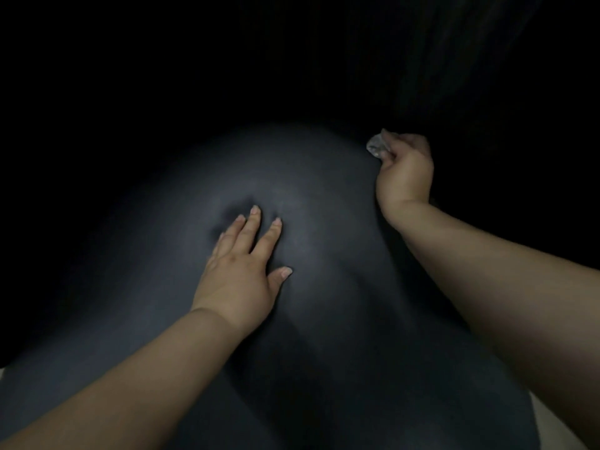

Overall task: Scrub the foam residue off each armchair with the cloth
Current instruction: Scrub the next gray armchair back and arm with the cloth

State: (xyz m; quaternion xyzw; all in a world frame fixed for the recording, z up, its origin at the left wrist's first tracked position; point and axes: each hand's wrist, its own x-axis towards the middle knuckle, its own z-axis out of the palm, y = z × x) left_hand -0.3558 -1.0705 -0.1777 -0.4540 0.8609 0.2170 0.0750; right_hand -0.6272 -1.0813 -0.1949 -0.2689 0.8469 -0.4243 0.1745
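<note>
Dark grey upholstery fills the middle of the view: one armchair point(324, 206), seen as a rounded padded swell running from six o'clock up to about twelve, everything beyond it lost in blackness. One left hand point(240, 271) lies flat on the padding just left of centre, fingers straight and spread, pressing a shallow dent into the fabric and holding nothing. One right hand point(404, 172) sits at roughly two o'clock on the chair's edge, its fingers curled round one small pale, wadded thing point(376, 147), which is probably the cloth, though it is too dim and too bunched to be sure. No foam shows on the lit fabric; whether any lies in the shadowed parts cannot be told. The likeliest trouble, as I judge it, is the poor light: residue could be missed, or a patch scrubbed twice while another is skipped. The wad is held only at its end, so a hard stroke might pull it loose. The bracing hand could also smear any damp patch under its palm. Other armchairs, if any, are out of sight.
</note>
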